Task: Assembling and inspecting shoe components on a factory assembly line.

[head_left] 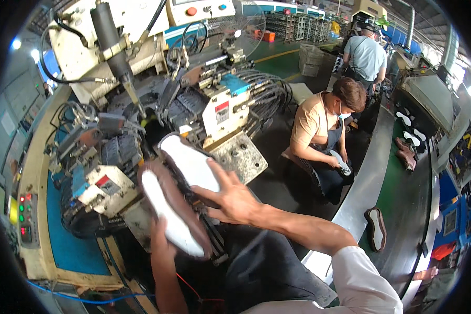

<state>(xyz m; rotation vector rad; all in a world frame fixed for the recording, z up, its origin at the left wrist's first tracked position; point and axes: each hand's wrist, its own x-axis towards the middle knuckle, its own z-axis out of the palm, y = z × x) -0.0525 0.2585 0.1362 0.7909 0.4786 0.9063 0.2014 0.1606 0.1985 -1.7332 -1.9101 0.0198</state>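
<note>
You have open room to your right over the dark floor (288,183), while the lasting machine (141,120) walls off everything far and left.

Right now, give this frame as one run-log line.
left hand: holds brown shoe, sole up | right hand: on second shoe at lasting machine | coworker: seated by conveyor

I counted two shoes at my machine: one brown shoe (172,214) in my left hand (163,242), and one white-soled shoe (189,163) under my right hand (234,199). One more shoe (376,228) lay on the conveyor (403,209), with two brown ones (405,153) farther along. Two other people (319,131) worked nearby.
</note>
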